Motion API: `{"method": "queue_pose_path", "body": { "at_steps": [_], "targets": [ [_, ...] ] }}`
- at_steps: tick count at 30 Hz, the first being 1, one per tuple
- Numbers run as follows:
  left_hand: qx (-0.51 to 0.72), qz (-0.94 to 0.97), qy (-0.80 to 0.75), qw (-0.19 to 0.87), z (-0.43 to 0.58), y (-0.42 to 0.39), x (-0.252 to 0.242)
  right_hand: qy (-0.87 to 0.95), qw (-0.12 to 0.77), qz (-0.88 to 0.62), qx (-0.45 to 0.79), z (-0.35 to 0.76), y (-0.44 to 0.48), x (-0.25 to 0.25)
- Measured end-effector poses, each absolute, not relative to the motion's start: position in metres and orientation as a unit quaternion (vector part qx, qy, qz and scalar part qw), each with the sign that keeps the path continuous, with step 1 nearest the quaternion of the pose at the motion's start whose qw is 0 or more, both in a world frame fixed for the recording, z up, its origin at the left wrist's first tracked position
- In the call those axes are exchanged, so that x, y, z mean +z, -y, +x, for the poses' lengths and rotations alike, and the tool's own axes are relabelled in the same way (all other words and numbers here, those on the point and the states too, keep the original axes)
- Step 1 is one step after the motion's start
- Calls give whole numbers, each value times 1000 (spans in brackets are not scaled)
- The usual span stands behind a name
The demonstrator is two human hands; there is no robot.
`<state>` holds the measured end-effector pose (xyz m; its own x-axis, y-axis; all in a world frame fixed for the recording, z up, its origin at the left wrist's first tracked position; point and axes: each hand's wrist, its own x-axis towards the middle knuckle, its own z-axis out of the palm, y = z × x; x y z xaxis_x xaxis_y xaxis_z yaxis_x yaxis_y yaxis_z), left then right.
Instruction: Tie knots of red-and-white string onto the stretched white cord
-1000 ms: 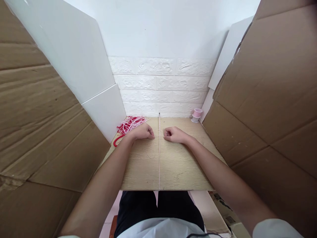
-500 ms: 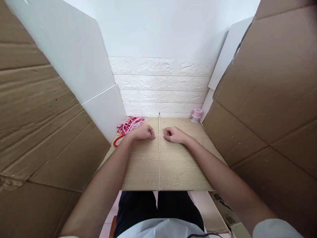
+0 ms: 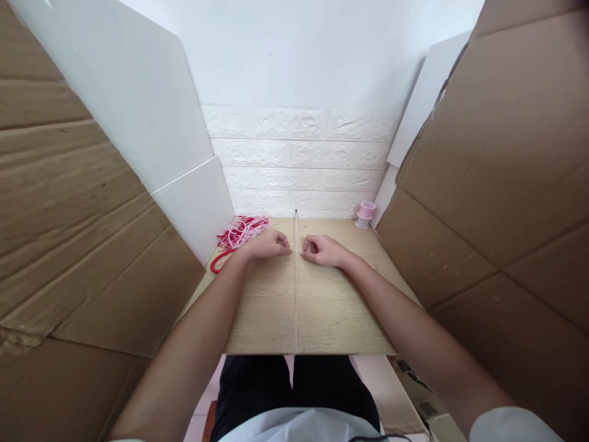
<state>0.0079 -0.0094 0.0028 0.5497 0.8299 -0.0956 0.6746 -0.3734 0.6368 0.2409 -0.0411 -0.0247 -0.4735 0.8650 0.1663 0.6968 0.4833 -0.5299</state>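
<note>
A pale cord (image 3: 296, 301) runs straight from a small nail (image 3: 296, 211) at the back of the wooden board down to its front edge. Around its upper part lies a small loop of thin yellowish thread (image 3: 297, 246). My left hand (image 3: 275, 244) pinches the thread just left of the cord, fingers pressed together. On the other side, close to the cord, my right hand (image 3: 318, 250) pinches the thread too. Faint loose thread ends trail on the board below both hands.
Red and white cords (image 3: 243, 232) lie in a pile at the back left, with a thick red cord (image 3: 216, 263) beside it. Pink and white spools (image 3: 366, 212) stand at the back right. Cardboard walls (image 3: 83, 202) flank the wooden board (image 3: 340, 319).
Both hands have come slightly closer to the cord, and the thread loop between them has become smaller.
</note>
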Motion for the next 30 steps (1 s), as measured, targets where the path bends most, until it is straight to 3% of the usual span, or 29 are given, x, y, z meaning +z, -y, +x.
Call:
{"method": "queue_pose_path", "body": {
  "at_steps": [11, 21, 30],
  "targets": [
    [110, 822, -470, 301, 5, 3, -4, 838, 202, -453, 229, 241, 38, -27],
    [151, 825, -456, 297, 14, 8, -7, 837, 257, -445, 187, 228, 39, -34],
    [149, 824, -457, 299, 15, 9, -6, 834, 225, -464, 196, 229, 41, -28]
  ]
}}
